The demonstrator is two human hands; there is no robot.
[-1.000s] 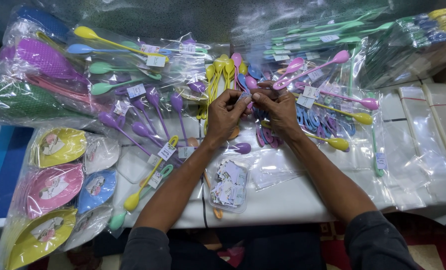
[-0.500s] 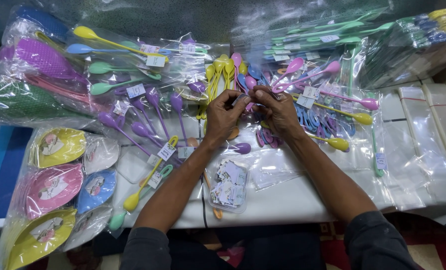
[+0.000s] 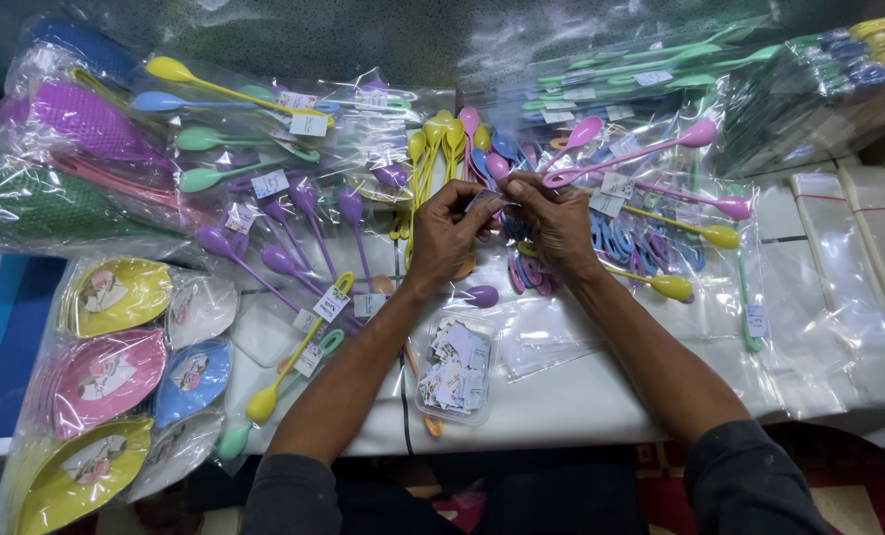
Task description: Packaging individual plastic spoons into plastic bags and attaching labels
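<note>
1. I see a small purple piece point(image 3: 489, 201), too small to identify, pinched between both grips above the desk point(image 3: 601, 396).
2. My left hand point(image 3: 449, 236) and right hand point(image 3: 558, 226) are each clenched on it, fingertips meeting.
3. Just below the grips lies a purple spoon point(image 3: 479, 295); nearer me, a clear box of tags point(image 3: 452, 367).
4. Pink spoons point(image 3: 629, 154) lie right of the grips.

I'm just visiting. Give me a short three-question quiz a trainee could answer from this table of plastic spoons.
1. True or false: the left hand and right hand meet over the spoon pile.
2. What lies nearest the person's left forearm? A) small clear tub of paper tags B) purple bagged paddle C) stack of clear bags
3. What colour is the leaf-shaped dish between the two yellow ones?

Key: 1 true; 2 A; 3 pink.
</note>
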